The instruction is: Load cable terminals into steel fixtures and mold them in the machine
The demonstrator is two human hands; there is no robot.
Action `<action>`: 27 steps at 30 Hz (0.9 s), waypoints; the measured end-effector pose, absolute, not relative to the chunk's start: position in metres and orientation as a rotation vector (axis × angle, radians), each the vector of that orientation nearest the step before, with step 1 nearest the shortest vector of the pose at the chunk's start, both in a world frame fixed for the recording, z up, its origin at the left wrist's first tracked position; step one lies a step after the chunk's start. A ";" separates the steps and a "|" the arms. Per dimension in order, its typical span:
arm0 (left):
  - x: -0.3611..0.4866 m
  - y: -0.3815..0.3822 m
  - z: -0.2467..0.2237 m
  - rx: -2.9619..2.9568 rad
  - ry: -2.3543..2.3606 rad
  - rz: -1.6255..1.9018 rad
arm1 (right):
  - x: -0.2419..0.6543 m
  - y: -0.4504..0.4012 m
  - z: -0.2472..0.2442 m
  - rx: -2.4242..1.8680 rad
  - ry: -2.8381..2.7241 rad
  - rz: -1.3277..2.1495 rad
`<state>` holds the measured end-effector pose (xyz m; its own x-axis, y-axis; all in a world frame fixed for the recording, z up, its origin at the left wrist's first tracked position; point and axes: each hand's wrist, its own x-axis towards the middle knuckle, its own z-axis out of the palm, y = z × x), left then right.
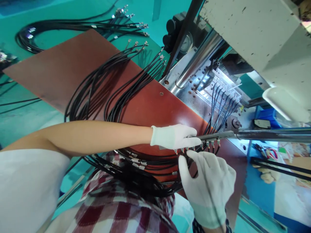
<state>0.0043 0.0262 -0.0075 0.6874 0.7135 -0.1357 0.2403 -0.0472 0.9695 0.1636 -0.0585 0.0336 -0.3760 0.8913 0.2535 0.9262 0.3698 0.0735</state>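
My left hand (178, 136), in a white glove, holds the left part of a narrow metal bar (216, 135) above the brown board. Small metal cable connectors (213, 144) sit in a row along the bar's near edge, with black cables hanging from them. My right hand (209, 178), also gloved, is just below the bar. Its thumb and index finger close around one connector near the left end of the row; the fingertips partly hide it. More black cables with metal ends (139, 163) lie between my body and the bar.
Bundles of black cables (97, 81) lie across the brown board (155, 110). Beyond it stands a press with a steel column (196, 61) and a lower mould (223, 84) holding several cables. Another steel column (274, 134) rises at right, near a blue bin (268, 116).
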 end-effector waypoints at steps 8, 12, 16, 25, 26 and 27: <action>0.005 0.025 -0.009 1.654 0.823 0.474 | 0.154 -0.051 0.023 -1.604 -2.446 -0.322; 0.005 0.025 -0.009 1.633 0.820 0.496 | 0.156 -0.057 0.027 -1.609 -2.444 -0.266; 0.004 0.023 -0.009 1.522 0.787 0.475 | 0.155 -0.065 0.032 -1.587 -2.477 -0.231; 0.006 0.023 -0.010 1.668 0.841 0.545 | 0.141 -0.058 0.015 -1.565 -2.462 -0.336; 0.007 0.023 -0.010 1.672 0.844 0.546 | 0.139 -0.058 0.013 -1.554 -2.455 -0.343; 0.007 0.023 -0.009 1.679 0.848 0.548 | 0.138 -0.059 0.013 -1.548 -2.453 -0.339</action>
